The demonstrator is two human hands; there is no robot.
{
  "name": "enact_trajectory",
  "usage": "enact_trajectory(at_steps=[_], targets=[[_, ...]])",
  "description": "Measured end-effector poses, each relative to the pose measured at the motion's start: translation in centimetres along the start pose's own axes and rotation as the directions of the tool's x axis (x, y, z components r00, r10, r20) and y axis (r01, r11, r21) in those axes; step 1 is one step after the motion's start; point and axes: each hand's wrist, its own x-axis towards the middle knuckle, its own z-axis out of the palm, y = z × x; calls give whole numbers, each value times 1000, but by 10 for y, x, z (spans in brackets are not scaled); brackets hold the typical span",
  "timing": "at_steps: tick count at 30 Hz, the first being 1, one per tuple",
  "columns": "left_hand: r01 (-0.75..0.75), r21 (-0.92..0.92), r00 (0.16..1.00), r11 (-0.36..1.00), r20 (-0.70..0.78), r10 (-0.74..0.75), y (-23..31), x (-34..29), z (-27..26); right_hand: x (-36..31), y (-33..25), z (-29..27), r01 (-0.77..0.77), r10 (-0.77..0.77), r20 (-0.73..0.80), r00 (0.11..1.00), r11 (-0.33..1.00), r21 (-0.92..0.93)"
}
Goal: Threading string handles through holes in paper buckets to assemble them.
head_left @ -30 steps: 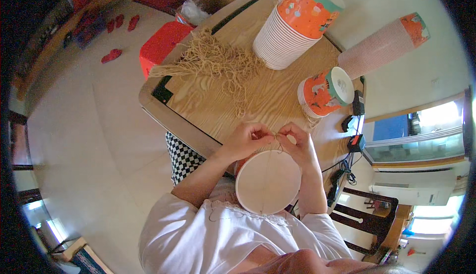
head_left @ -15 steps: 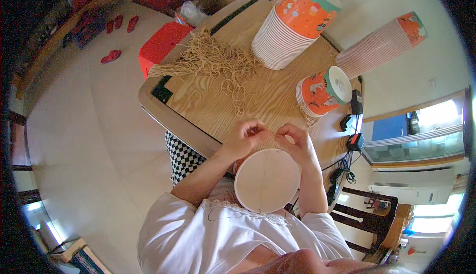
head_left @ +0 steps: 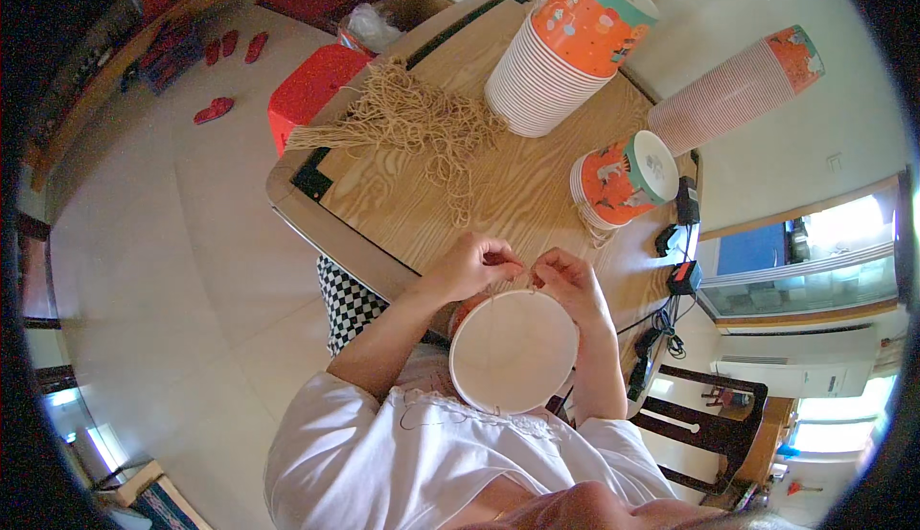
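Cup: a paper cup (head_left: 514, 350) sits against the person's lap, white inside facing up, at the near edge of the table (head_left: 402, 204).
String: a thin tan string (head_left: 518, 279) runs across the cup's far rim, between the two hands.
Left hand: the left hand (head_left: 472, 265) is at the rim's far left, thumb and forefinger pinched shut on the string.
Right hand: the right hand (head_left: 571, 287) is at the rim's far right, fingertips closed on the string's other end, palm resting on the rim.
Doing it well: I judge the string is being fixed to the rim; keeping the cup braced against the body and both pinches close to the rim should keep the string taut and stop it slipping.
Strings: a loose heap of strings (head_left: 422, 123) lies mid-table, well apart from the hands.
Short stack: a short stack (head_left: 621, 178) of orange cups lies to the right.
Tall stacks: a standing stack (head_left: 565, 46) and a tipped stack (head_left: 733, 91) are at the far end.
Stool: a red stool (head_left: 311, 89) stands beyond the table's left corner.
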Motion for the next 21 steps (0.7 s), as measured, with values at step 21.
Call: enact_trajectory(at_steps=[21], targets=[[-2, -98, 984, 995, -176, -16, -62, 15, 23, 26, 51, 1, 378, -380, 19, 925, 924, 51]])
